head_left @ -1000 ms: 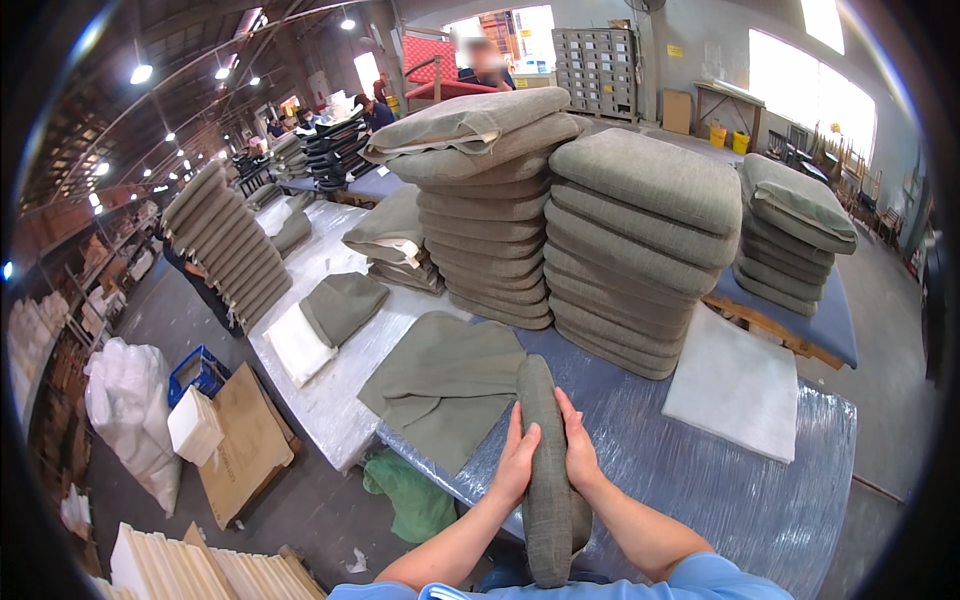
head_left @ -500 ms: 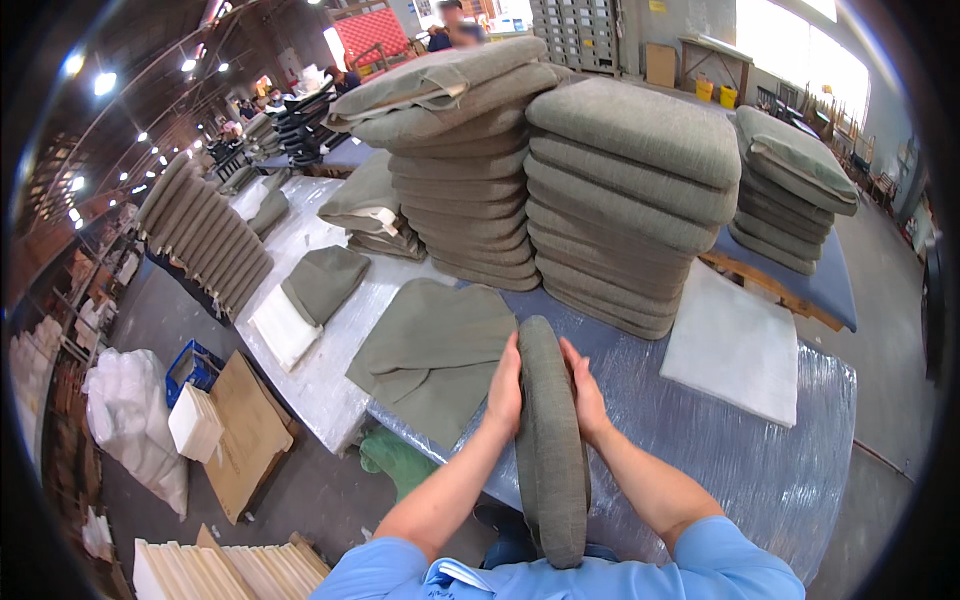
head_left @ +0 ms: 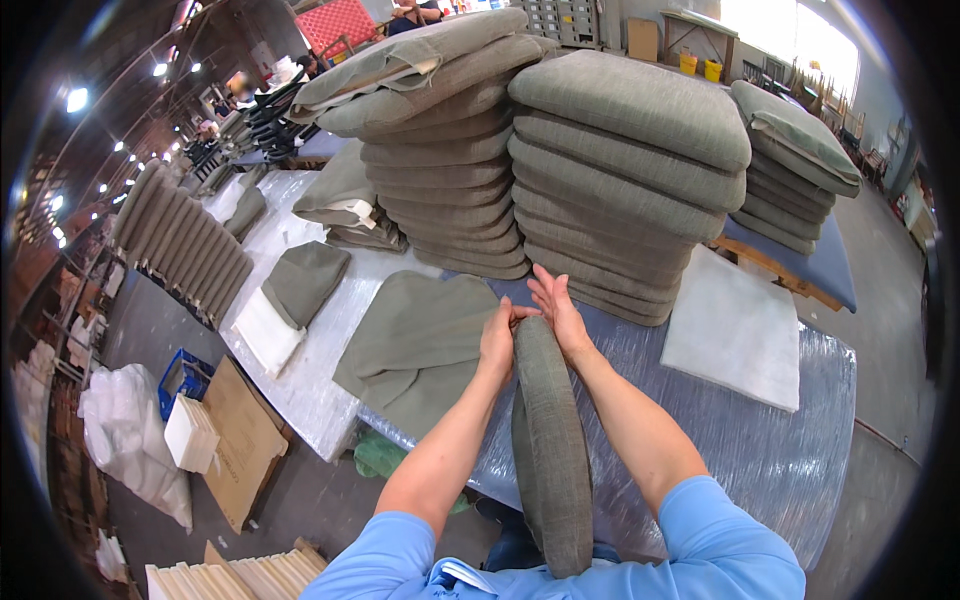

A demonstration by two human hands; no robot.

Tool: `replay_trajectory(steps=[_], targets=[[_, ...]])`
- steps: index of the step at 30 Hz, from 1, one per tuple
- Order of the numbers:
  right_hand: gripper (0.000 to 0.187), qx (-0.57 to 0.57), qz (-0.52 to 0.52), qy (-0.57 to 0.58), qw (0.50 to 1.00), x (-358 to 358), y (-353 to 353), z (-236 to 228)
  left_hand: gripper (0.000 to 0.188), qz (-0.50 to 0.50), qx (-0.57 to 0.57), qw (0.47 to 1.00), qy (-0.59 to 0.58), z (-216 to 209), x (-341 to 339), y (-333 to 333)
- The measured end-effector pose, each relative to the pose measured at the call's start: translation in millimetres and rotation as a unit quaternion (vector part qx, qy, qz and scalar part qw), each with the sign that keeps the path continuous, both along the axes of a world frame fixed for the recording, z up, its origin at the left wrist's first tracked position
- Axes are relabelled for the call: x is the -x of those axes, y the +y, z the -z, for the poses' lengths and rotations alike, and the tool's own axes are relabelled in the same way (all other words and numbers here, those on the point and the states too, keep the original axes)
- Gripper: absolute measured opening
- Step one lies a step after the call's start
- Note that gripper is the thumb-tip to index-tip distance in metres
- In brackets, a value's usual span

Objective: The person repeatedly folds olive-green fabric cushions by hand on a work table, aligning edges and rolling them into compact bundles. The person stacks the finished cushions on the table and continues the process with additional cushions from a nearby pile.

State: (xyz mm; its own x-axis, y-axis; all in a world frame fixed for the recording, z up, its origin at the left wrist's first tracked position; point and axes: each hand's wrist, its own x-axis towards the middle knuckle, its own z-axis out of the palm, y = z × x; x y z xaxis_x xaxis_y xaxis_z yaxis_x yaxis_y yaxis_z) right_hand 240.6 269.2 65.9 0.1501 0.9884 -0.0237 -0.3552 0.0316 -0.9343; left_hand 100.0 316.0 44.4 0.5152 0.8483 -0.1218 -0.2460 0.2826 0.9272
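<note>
A line of dark printed lettering runs along the brown cardboard sheet (head_left: 243, 440) at lower left, and small dark stitched lettering (head_left: 474, 592) sits on the chest of the light-blue shirt (head_left: 375, 562); pale label patches dot the grey cabinet (head_left: 565, 22), too small to read

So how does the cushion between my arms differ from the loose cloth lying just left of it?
The cushion is turned edge-up, while the cloth lies spread out flat. The cushion looks thick and padded; the cloth looks thin, with folds across it. The cushion has a long, rounded edge, whereas the cloth's outline is irregular. Both are grey-green.
</note>
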Motion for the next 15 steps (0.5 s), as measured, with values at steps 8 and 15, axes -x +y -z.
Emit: replay_trajectory(steps=[8,15], targets=[[0.096,-0.030,0.058,0.051,0.997,23.8,0.1,30.9,0.053,0.053,0.010,0.997,0.054,2.7,-2.1,11.8],[0.096,-0.074,0.054,-0.009,0.996,10.4,8.3,42.1,0.045,0.090,-0.057,0.989,0.107,-8.2,-8.8,19.3]])
